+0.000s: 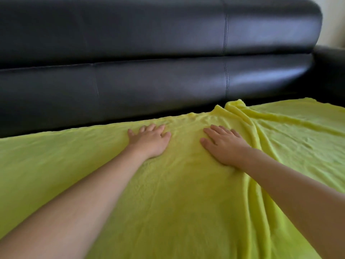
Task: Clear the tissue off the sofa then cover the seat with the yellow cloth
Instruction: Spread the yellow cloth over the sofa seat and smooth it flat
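hands flat on yellow cloth (186, 193) – left hand (149, 142) and right hand (225, 148) side by side, fingers straight, grip on nothing, likely pressing to smooth it. cloth soft, fuzzy, spread over sofa (149, 43) seat, bunched fold beside right hand. sofa back dark, shiny, smooth. no tissue in sight.

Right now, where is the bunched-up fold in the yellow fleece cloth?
In the head view, the raised fold sits right of centre, against the black leather sofa backrest, just beyond the right hand.
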